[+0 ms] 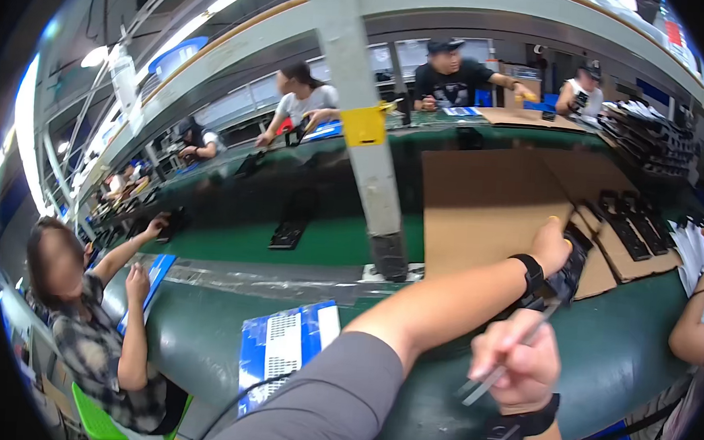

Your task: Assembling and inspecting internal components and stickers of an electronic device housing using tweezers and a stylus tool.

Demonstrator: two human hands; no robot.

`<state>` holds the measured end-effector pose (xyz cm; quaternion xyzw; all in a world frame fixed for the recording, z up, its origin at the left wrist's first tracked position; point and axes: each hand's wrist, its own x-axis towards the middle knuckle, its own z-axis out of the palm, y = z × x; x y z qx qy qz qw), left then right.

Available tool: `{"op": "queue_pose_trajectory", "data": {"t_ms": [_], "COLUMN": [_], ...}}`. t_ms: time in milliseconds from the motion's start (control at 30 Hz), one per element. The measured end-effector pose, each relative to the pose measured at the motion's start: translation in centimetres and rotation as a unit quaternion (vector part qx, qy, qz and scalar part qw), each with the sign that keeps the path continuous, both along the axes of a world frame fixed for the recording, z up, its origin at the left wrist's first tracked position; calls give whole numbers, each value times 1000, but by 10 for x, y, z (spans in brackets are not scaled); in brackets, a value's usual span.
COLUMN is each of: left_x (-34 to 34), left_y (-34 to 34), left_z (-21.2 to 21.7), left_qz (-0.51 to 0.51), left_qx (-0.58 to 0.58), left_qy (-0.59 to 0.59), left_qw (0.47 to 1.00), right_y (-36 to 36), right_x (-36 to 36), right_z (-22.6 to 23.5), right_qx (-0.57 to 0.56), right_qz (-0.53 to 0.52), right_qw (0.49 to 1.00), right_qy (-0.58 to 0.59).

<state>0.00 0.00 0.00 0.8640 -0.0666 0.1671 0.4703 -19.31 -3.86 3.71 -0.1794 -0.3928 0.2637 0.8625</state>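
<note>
Head: black part point(578, 260) in left hand point(550, 248).

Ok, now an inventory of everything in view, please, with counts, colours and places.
Long smooth work surface: one, green, centre
Square upright post: one, off-white, centre
Flat cardboard sheeting: count unclear, brown, right of post
Slim rectangular parts: at least two, black, on cardboard
Blurred angular part: one, black, beneath left hand
Flat printed sheets: several, blue-and-white, along edges
Stacked flat pieces: many, dark, far right
Plastic chair: one, green, lower left
Co-workers: at least six, around
Slender metal tweezers: one pair, grey, in right hand
Fabric sleeve: one, grey, left arm
Wristbands: two, black, both wrists
Left hand: one, over cardboard
Right hand: one, lower right
</note>
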Motion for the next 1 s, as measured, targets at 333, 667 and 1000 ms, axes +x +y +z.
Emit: {"op": "queue_pose_trajectory", "data": {"t_ms": [333,667,1000], "left_x": [-229,-356,-353], "left_y": [129,306,389], "left_z": [51,42,25], "left_qz": [-156,38,165], "left_qx": [-316,-485,-563], "left_qy": [59,-156,-156], "left_qw": [934,860,795], "right_y": [-122,17,220], "right_x": [2,-19,-75], "right_z": [32,22,-8], "right_qx": [322,-138,-463], "right_qz": [-86,-252,-190], "right_qw": [942,939,864], "right_qy": [-37,187,-48]}}
